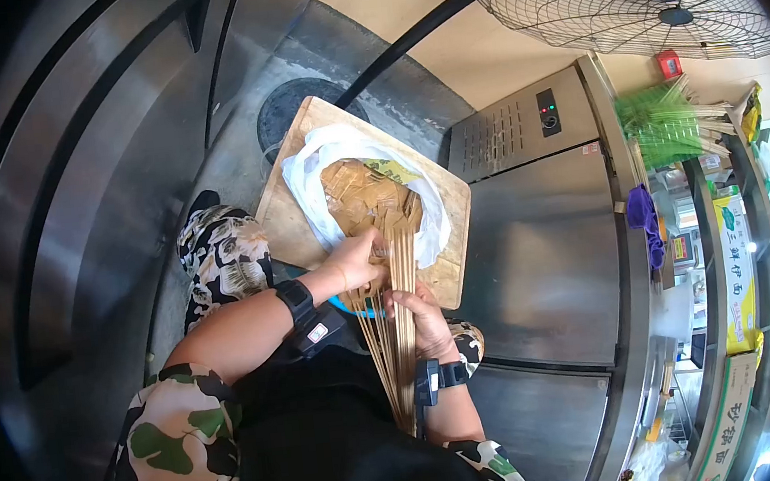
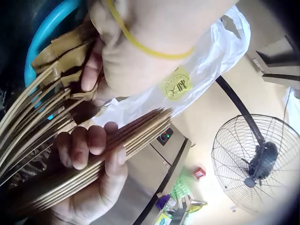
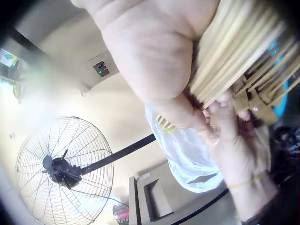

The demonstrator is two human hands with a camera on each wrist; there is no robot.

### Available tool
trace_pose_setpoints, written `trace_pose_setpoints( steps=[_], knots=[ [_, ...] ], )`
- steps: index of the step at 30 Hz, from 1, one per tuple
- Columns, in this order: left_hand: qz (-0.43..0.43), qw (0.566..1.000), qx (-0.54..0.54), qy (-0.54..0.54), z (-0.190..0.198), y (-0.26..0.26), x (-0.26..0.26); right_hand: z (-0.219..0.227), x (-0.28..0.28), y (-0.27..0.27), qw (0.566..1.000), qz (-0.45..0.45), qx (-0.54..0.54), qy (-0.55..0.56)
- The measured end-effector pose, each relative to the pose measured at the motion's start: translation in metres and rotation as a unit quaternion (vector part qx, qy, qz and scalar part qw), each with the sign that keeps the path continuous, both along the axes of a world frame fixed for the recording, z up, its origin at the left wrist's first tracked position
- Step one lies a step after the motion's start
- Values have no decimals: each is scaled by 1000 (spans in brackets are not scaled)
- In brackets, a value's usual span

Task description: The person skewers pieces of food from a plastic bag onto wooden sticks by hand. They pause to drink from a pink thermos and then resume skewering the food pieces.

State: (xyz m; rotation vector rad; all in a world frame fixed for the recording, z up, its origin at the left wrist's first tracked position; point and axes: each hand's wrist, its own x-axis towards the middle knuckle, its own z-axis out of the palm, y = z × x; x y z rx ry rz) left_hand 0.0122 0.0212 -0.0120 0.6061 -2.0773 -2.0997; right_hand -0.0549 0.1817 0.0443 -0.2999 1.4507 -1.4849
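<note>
My right hand (image 1: pixel 425 318) grips a thick bundle of bamboo skewers (image 2: pixel 136 136), its fingers and thumb curled round the sticks and the pointed ends sticking out past them. My left hand (image 1: pixel 355 262), with a yellow band (image 2: pixel 136 43) at its wrist, pinches a brown folded food strip (image 2: pixel 75 77) beside the skewer tips. More skewers (image 2: pixel 35 110) carrying brown folded strips hang beside the bundle, over a blue-rimmed container (image 2: pixel 35 51) partly hidden below the hands. Ahead, a white plastic bag (image 1: pixel 308 192) stands open with many brown pieces (image 1: pixel 357 192) inside.
The bag rests on a wooden board (image 1: pixel 455 275) in front of the knees. A steel refrigerator (image 1: pixel 535 254) stands at the right, with steel doors (image 1: pixel 112 202) at the left. A wire-caged fan (image 1: pixel 649 2) is at upper right, near shelves (image 1: pixel 720 301) holding packages.
</note>
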Motion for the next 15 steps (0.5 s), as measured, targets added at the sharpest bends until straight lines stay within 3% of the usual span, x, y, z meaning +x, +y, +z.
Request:
trace_pose_setpoints(
  steps=[3,4,7,11,15],
  knots=[
    [134,972,-195,14,-4,-19,-2,-19,-10,6,1000,-8,12,-19],
    [198,960,-199,-5,5,-27,-2,-23,-12,7,1000,-11,15,-19],
    [265,927,-263,18,-8,-43,-4,-25,-15,9,999,-15,29,-19],
    [198,898,-385,-81,-17,-37,-4,-25,-13,5,999,-15,36,-17],
    [179,884,-418,-111,-16,-36,-6,-29,-14,6,999,-22,43,-23]
  ],
)
